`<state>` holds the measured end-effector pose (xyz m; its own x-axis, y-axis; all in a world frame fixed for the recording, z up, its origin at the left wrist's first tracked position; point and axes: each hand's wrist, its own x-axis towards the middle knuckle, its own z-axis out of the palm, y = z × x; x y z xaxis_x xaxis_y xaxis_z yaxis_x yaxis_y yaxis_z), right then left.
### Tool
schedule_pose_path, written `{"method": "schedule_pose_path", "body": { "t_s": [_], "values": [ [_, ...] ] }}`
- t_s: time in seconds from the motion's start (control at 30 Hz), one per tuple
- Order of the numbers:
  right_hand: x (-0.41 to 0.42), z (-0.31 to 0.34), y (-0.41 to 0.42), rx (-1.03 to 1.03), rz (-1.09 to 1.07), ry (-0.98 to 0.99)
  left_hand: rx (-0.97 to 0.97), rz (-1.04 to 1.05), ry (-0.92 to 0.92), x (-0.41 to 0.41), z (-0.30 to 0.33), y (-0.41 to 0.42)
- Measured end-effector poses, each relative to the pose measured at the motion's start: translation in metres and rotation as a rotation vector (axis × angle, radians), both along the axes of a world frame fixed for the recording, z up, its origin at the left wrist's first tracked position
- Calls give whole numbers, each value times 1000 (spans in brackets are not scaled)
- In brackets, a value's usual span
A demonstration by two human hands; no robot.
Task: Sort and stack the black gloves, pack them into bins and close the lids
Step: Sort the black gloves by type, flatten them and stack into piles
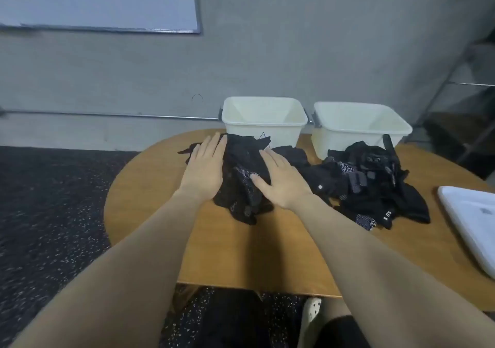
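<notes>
A stack of black gloves (242,171) lies on the round wooden table (267,254), in front of the left white bin (263,124). My left hand (205,169) rests flat against the stack's left side, fingers straight. My right hand (280,180) lies flat on its right side, thumb spread over the fabric. A second, looser heap of black gloves (375,184) sits to the right, in front of the right white bin (359,130). Both bins stand open, and I see nothing inside them.
A white lid (471,221) lies at the table's right edge. A metal shelf rack (466,85) stands at the far right by the grey wall. The table's near edge is close to my body, with dark speckled floor to the left.
</notes>
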<state>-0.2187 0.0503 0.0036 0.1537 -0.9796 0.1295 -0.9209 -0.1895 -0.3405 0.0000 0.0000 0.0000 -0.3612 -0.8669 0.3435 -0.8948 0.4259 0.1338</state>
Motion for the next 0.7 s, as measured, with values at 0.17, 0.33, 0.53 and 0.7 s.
{"method": "schedule_pose_path", "body": {
  "t_s": [0.17,0.33,0.53,0.7],
  "values": [
    [8,-10,-54,-19,33,6,30,-44,49,-1,1,-41],
    [8,-22,-75,-96,61,-148,79,-106,67,-7,-10,-60],
    [3,-14,-73,-207,13,-389,229,-161,405,-15,0,-58],
    [-3,24,-58,-245,-40,-524,315,-187,727,-29,41,-41]
  ]
}}
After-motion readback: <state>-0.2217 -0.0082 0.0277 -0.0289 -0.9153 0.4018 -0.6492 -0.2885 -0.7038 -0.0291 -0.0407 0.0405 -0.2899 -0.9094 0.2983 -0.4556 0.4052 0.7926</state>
